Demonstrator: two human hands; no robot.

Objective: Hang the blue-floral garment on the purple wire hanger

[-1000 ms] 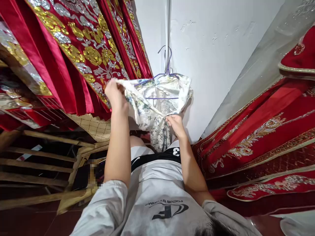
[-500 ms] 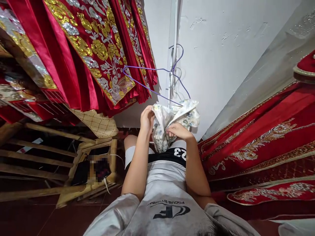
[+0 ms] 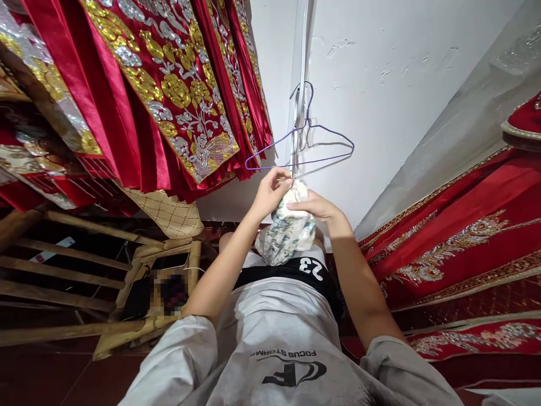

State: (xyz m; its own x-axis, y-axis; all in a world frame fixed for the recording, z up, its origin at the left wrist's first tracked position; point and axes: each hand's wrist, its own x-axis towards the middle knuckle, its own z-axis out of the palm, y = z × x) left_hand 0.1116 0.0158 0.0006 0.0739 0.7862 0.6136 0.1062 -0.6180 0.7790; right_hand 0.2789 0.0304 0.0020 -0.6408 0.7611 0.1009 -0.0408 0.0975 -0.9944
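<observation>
A white garment with a blue and green floral print (image 3: pixel 291 234) is bunched in front of my lap. My left hand (image 3: pixel 274 190) has its fingers curled at the garment's upper left, pinching its edge. On the other side my right hand (image 3: pixel 318 206) grips the upper part, its thumb lying across the white cloth. Just above both hands, a purple wire hanger (image 3: pixel 351 141) hangs by its hook against the wall, with no cloth on it. The garment's exact kind cannot be made out while it is folded up.
Red garments with gold and silver embroidery (image 3: pixel 177 90) hang at the upper left. More red embroidered cloth (image 3: pixel 456 248) fills the right side. A bamboo chair (image 3: pixel 127 282) stands at the lower left, with a blurred item and a cable on its seat. Behind the hanger is a white wall (image 3: pixel 380 62).
The hanger has come out of the garment and swung level against the wall. My hands have drawn closer together, and the garment is now gathered into a narrower bundle.
</observation>
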